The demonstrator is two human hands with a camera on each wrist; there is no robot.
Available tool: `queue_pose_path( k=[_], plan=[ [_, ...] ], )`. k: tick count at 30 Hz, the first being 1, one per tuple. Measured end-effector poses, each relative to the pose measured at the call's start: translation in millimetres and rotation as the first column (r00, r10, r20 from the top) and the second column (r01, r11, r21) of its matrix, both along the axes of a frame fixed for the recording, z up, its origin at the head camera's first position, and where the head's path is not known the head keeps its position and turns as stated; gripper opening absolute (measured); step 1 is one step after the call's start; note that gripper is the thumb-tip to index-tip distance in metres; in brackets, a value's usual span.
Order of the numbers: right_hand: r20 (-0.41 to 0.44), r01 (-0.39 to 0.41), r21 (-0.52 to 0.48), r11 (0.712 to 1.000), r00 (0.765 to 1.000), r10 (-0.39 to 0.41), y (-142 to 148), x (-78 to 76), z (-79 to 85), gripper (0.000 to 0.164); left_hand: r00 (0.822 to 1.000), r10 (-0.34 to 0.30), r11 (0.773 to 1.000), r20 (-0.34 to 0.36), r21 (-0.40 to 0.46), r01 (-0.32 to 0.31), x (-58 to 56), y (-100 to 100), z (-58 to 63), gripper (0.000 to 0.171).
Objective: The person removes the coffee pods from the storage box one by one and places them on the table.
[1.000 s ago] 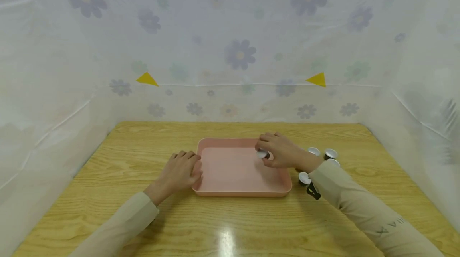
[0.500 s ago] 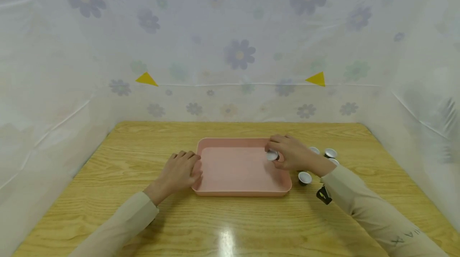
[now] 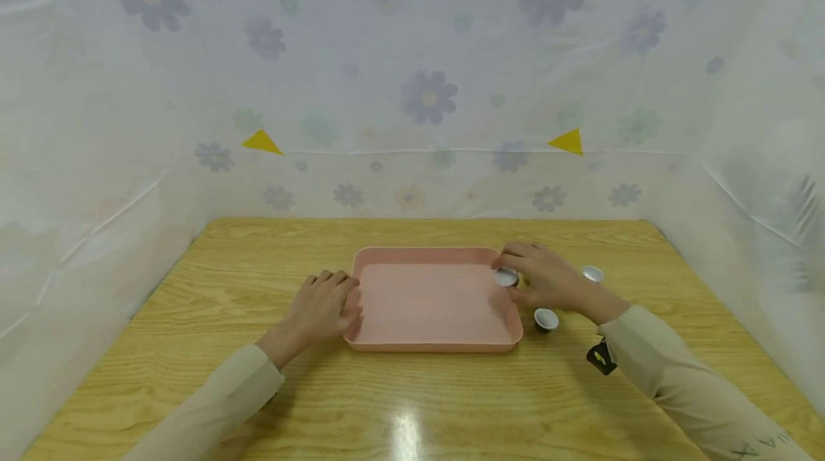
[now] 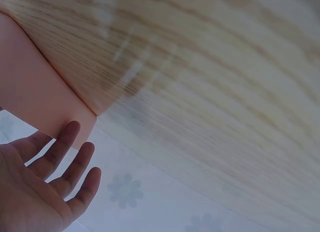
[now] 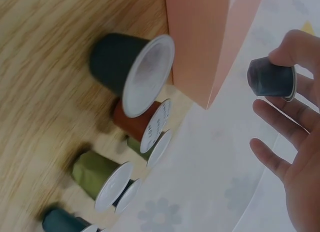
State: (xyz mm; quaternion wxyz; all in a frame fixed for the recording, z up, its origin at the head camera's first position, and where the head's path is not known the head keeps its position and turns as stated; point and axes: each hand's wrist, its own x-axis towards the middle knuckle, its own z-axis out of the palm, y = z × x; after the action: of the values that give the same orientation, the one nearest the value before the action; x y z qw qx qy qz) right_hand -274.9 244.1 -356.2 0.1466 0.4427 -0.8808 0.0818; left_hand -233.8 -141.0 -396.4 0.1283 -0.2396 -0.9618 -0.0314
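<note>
My right hand (image 3: 544, 276) pinches a dark coffee capsule (image 5: 272, 77) between thumb and fingers, above the tray's right rim. Its silvery lid shows in the head view; in the right wrist view the other fingers spread loosely. At the left end of the pink tray (image 3: 419, 346), my left hand (image 3: 320, 311) holds the rim. One fingertip lies against the outer wall (image 4: 37, 86) in the left wrist view, with the thumb partly hidden behind it. Bare tray floor shows between both hands.
Right of the tray stand several capsules: a dark green one (image 5: 117, 64), a brown one (image 5: 132, 121), an olive one (image 5: 95, 177) and a teal one (image 5: 60, 219). My right hand hides some in the head view. A flowered sheet (image 3: 412, 89) encloses the wooden table (image 3: 309, 404).
My right hand has moved right with the capsule, from over the tray's inside to its right rim. The left hand has stayed in place.
</note>
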Motion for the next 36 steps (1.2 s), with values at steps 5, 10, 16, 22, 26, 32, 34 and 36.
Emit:
queue_pose_path(
  k=[5, 10, 16, 22, 26, 32, 34, 36],
  plan=[
    [-0.06, -0.024, -0.027, 0.999, 0.998, 0.023, 10, 3.1, -0.7, 0.03, 1.0, 0.0, 1.0, -0.009, -0.01, 0.0, 0.4, 0, 0.6, 0.041],
    [-0.055, 0.013, -0.024, 1.0, 0.998, -0.014, 22, 6.2, -3.5, 0.031, 1.0, -0.003, 1.0, -0.011, -0.008, 0.003, 0.8, 0, 1.1, 0.04],
    [-0.063, 0.05, -0.029, 0.998, 0.997, -0.051, 36, 11.0, -7.0, 0.032, 1.0, 0.005, 1.0, 0.005, -0.022, -0.004, 0.7, 0, 1.2, 0.041],
    [-0.099, 0.043, -0.067, 0.997, 0.994, -0.05, 49, 15.9, -10.6, 0.033, 1.0, 0.003, 1.0, 0.004, -0.013, -0.003, 0.2, 0, 0.4, 0.041],
    [-0.108, 0.068, -0.058, 0.996, 0.991, -0.074, 58, 18.7, -14.1, 0.036, 1.0, 0.002, 1.0, 0.006, -0.005, -0.002, 0.5, 0, 1.0, 0.041],
    [-0.104, 0.112, -0.038, 0.993, 0.988, -0.116, 69, 23.0, -18.4, 0.036, 1.0, 0.006, 1.0, 0.016, -0.005, -0.006, 0.9, 0, 1.9, 0.04],
    [-0.1, 0.126, -0.031, 0.992, 0.987, -0.129, 72, 24.5, -19.6, 0.036, 1.0, 0.006, 1.0, 0.015, -0.005, -0.006, 0.8, 0, 1.9, 0.04],
    [-0.1, 0.138, -0.028, 0.99, 0.985, -0.14, 75, 25.9, -21.0, 0.036, 1.0, 0.006, 1.0, 0.013, -0.006, -0.006, 0.5, 0, 1.4, 0.04]
  ],
)
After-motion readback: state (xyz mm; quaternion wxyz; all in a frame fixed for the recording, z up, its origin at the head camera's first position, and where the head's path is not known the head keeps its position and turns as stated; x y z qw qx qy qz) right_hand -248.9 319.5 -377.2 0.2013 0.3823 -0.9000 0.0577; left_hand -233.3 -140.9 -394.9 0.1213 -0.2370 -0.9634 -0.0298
